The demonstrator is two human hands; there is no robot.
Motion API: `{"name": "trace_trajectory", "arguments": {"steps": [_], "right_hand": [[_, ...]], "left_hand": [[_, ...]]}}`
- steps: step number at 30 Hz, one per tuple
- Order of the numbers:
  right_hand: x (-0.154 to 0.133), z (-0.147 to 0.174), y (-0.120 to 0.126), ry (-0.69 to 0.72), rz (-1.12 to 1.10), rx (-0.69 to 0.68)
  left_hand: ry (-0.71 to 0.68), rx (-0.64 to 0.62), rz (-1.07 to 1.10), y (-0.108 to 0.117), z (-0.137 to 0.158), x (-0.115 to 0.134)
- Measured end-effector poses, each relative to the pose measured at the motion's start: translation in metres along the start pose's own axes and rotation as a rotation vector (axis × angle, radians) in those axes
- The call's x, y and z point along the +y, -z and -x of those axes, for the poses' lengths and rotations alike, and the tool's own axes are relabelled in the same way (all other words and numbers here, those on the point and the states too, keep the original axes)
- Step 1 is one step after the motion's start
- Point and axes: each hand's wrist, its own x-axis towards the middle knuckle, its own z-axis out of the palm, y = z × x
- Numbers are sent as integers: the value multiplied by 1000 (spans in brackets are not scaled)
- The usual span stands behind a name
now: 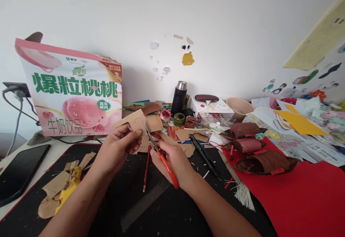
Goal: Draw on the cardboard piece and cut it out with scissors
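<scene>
My left hand [122, 142] pinches a piece of brown cardboard [138, 120] in front of the carton. Orange-handled scissors [164, 163] are gripped in my right hand [172, 161], their blades pointing up and left at the cardboard's right edge. Whether the blades have cut into it I cannot tell. Between my forearms a red pencil [147, 168] lies on the black mat [113, 201]. A dark utility knife [204, 155] rests to the right of my right hand. Several cardboard scraps [185, 134] lie beyond my hands.
A large pink milk-drink carton [78, 89] stands at the back left, a phone [23, 172] before it. A black thermos [179, 97] and small paint jars [179, 119] stand at the back. Brown model boats [265, 163] sit on red sheet [309, 194] at the right.
</scene>
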Motion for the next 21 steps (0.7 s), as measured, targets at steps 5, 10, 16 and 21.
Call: {"name": "trace_trajectory", "arguments": {"steps": [5, 10, 16, 21], "right_hand": [[-2, 0, -2, 16, 22, 25], [0, 0, -1, 17, 57, 26], [-1, -1, 3, 17, 127, 7], [-1, -2, 3, -1, 190, -6]], "left_hand": [[-3, 4, -40, 1, 1, 2], [18, 18, -16, -4, 0, 2], [-9, -20, -61, -1, -1, 2], [10, -31, -67, 3, -2, 5]]}}
